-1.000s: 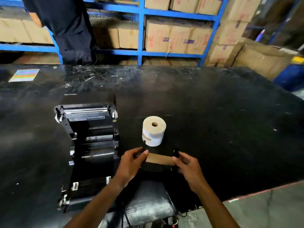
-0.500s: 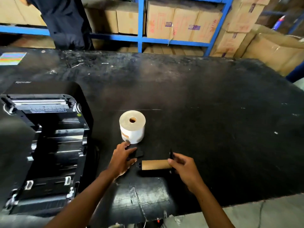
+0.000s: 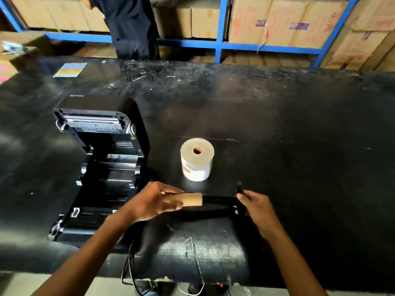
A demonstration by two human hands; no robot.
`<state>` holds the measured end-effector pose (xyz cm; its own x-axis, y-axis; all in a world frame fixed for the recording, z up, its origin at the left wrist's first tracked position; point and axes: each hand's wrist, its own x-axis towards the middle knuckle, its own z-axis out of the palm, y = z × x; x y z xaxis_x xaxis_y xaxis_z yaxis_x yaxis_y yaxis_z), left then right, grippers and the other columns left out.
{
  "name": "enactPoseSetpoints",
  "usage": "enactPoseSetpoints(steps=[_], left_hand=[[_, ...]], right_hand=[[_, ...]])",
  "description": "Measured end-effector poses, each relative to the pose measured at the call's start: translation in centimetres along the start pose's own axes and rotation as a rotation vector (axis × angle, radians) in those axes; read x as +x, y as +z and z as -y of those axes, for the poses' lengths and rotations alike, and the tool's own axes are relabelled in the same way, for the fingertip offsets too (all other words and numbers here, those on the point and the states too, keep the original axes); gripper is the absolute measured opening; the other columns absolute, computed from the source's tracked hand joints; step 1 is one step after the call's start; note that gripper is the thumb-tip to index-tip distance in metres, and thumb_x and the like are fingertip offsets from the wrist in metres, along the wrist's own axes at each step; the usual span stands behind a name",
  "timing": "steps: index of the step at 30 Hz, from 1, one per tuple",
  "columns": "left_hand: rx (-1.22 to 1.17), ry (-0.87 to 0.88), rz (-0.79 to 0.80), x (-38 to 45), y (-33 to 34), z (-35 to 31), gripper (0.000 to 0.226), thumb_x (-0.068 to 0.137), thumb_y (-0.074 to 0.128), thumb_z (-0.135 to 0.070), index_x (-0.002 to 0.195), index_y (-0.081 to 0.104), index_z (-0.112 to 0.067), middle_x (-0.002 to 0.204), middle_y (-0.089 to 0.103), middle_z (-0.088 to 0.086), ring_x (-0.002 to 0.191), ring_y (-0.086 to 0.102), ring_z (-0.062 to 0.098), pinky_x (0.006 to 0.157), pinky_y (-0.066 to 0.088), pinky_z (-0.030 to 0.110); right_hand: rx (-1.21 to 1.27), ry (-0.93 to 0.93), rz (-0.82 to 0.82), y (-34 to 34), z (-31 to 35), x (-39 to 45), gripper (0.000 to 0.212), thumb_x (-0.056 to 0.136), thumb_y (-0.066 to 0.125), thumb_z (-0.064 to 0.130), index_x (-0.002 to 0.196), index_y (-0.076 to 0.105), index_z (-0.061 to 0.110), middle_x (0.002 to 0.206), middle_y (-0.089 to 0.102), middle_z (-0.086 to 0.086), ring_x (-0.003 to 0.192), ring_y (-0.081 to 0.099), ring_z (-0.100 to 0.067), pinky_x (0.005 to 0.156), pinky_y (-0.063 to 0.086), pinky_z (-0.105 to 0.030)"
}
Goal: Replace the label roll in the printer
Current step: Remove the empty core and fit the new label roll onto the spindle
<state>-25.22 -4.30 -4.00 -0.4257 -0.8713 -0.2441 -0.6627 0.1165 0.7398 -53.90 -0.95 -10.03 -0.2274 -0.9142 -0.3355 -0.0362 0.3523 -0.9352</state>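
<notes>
The black label printer (image 3: 100, 167) lies on the left of the black table (image 3: 277, 124) with its lid swung open and its roll bay bare. A full white label roll (image 3: 197, 160) stands on end to its right. Nearer me, my left hand (image 3: 152, 201) grips an empty brown cardboard core (image 3: 191, 199). The core is partly slid off a black spindle (image 3: 220, 199). My right hand (image 3: 255, 205) holds the spindle's black end piece. Both hands are just above the table's front part.
A colourful striped card (image 3: 70, 69) lies at the far left of the table. A person in dark clothes (image 3: 130, 26) stands behind it, before blue shelves (image 3: 220, 44) of cardboard boxes. Cables (image 3: 130, 272) hang off the front edge below the printer.
My left hand has moved back onto the cardboard core and pulled it leftward, baring the black spindle. My right hand keeps the spindle's end. The camera view has shifted.
</notes>
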Motion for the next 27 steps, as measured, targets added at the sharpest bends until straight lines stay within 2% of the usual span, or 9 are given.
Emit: enactPoseSetpoints(steps=[2, 5, 7, 10, 14, 18, 21, 24, 27], left_hand=[[-0.028, -0.050, -0.126, -0.4, -2.2, 0.8, 0.033, 0.073, 0.081, -0.019, 0.105, 0.073, -0.024, 0.073, 0.073, -0.025, 0.069, 0.060, -0.015, 0.067, 0.044, 0.004], [0.035, -0.056, -0.292, 0.0, -2.4, 1.2, 0.028, 0.075, 0.079, -0.019, 0.102, 0.072, -0.024, 0.078, 0.073, -0.004, 0.066, 0.059, -0.010, 0.061, 0.043, 0.004], [0.062, -0.023, -0.263, 0.9, -0.7, 1.4, 0.027, 0.076, 0.079, -0.019, 0.102, 0.072, -0.022, 0.080, 0.071, -0.005, 0.069, 0.062, -0.009, 0.063, 0.044, 0.005], [0.203, 0.004, -0.163, 2.8, 2.8, 2.3, 0.036, 0.076, 0.077, -0.030, 0.112, 0.069, -0.024, 0.093, 0.068, 0.002, 0.085, 0.064, 0.011, 0.075, 0.045, 0.020], [0.195, 0.044, -0.084, 3.8, 6.5, 2.5, 0.037, 0.079, 0.074, -0.031, 0.114, 0.068, -0.021, 0.098, 0.064, -0.001, 0.095, 0.055, 0.016, 0.083, 0.043, 0.027], [0.247, 0.061, -0.076, 3.9, 8.2, 3.8, 0.044, 0.076, 0.073, -0.039, 0.114, 0.069, -0.018, 0.108, 0.068, 0.000, 0.102, 0.056, 0.020, 0.087, 0.046, 0.033], [0.246, 0.082, -0.077, 3.9, 8.4, 4.3, 0.049, 0.076, 0.072, -0.042, 0.118, 0.067, -0.018, 0.109, 0.067, 0.000, 0.103, 0.055, 0.020, 0.088, 0.046, 0.034], [0.085, 0.047, -0.158, 4.2, 7.6, 3.7, 0.042, 0.078, 0.075, -0.033, 0.115, 0.069, -0.015, 0.104, 0.068, 0.001, 0.098, 0.059, 0.015, 0.089, 0.049, 0.033], [-0.251, -0.150, -0.324, 5.6, 5.6, 3.0, 0.022, 0.083, 0.070, -0.028, 0.098, 0.074, -0.012, 0.094, 0.074, 0.005, 0.086, 0.067, 0.015, 0.088, 0.055, 0.037]], right_hand=[[0.011, 0.022, -0.045, -1.6, 0.2, 0.3, 0.014, 0.089, 0.060, 0.009, 0.082, 0.072, 0.006, 0.072, 0.069, -0.009, 0.065, 0.063, -0.021, 0.067, 0.053, -0.035], [-0.055, -0.011, -0.028, -2.1, 0.2, -0.2, 0.016, 0.088, 0.062, 0.008, 0.076, 0.072, 0.006, 0.061, 0.069, -0.001, 0.055, 0.063, -0.009, 0.053, 0.050, -0.019], [-0.186, -0.068, 0.001, -0.8, -0.3, -0.7, 0.016, 0.085, 0.065, 0.007, 0.073, 0.072, -0.001, 0.060, 0.066, 0.002, 0.055, 0.056, -0.001, 0.051, 0.044, -0.013], [-0.368, -0.122, 0.013, 1.8, -1.6, -1.3, 0.020, 0.080, 0.070, 0.011, 0.063, 0.067, 0.001, 0.056, 0.057, 0.007, 0.055, 0.045, 0.005, 0.050, 0.037, -0.016], [-0.511, -0.118, -0.051, 3.8, -2.8, -1.6, 0.026, 0.076, 0.069, 0.024, 0.059, 0.058, 0.008, 0.052, 0.054, 0.005, 0.055, 0.047, -0.005, 0.054, 0.039, -0.028], [-0.690, -0.113, -0.121, 4.1, -3.0, -2.3, 0.020, 0.078, 0.067, 0.031, 0.079, 0.068, 0.011, 0.079, 0.072, -0.004, 0.078, 0.066, -0.024, 0.061, 0.043, -0.027], [-0.703, -0.124, -0.124, 3.9, -3.3, -2.5, 0.029, 0.077, 0.068, 0.038, 0.082, 0.068, 0.009, 0.082, 0.074, -0.006, 0.080, 0.068, -0.027, 0.065, 0.051, -0.032], [-0.624, -0.157, -0.143, 3.4, -1.9, -2.0, 0.033, 0.076, 0.069, 0.041, 0.081, 0.069, 0.009, 0.077, 0.073, -0.006, 0.074, 0.068, -0.024, 0.068, 0.056, -0.039], [-0.541, -0.218, -0.148, 3.4, 1.6, -0.2, 0.026, 0.081, 0.068, 0.034, 0.094, 0.072, 0.013, 0.088, 0.074, -0.005, 0.080, 0.068, -0.018, 0.076, 0.057, -0.038]])
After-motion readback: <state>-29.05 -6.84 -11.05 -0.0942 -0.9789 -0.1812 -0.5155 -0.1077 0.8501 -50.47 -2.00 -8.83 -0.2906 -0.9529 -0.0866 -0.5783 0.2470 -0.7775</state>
